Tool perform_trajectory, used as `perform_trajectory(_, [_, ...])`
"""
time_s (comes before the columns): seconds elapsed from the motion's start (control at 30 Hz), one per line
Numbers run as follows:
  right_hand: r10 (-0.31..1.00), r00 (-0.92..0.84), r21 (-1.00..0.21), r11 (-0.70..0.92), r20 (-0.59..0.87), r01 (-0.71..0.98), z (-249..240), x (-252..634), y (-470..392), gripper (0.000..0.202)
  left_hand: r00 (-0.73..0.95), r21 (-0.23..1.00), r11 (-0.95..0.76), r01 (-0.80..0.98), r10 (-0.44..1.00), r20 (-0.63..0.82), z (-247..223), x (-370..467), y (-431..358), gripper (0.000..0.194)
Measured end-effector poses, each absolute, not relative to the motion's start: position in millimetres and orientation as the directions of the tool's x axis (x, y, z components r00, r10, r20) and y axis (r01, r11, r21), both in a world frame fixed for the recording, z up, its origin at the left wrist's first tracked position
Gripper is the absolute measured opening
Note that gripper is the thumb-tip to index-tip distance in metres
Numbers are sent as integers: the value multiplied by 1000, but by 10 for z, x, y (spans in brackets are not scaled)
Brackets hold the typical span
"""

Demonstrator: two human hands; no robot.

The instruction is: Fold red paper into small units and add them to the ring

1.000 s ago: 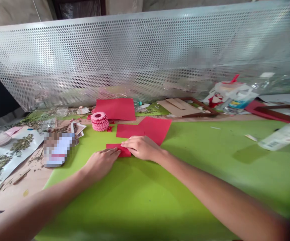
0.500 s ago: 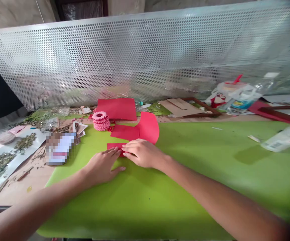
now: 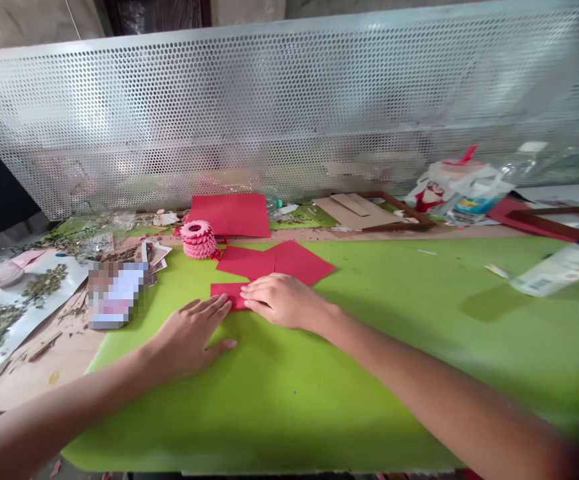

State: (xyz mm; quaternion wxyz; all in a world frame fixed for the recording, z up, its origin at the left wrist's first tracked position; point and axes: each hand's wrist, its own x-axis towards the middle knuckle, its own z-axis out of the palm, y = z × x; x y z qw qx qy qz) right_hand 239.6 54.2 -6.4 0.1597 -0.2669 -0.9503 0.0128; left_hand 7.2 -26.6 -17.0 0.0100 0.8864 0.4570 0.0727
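— Fingers?
— Both flat and slightly spread: right hand (image 3: 282, 301) presses the small folded red paper (image 3: 225, 292); left hand (image 3: 192, 331) touches its near edge
— Where?
— On the smooth green mat (image 3: 369, 347)

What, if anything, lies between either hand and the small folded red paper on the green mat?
Nothing visible does. The right hand rests on the folded red paper; the left hand lies flat on the green mat, fingertips at the paper's near edge.
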Motion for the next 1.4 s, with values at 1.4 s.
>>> perform_trajectory(1.4, [763, -645, 86, 640, 44, 764, 166, 2300, -24, 34, 552, 98, -556, 825, 831, 69, -184, -207, -266, 49])
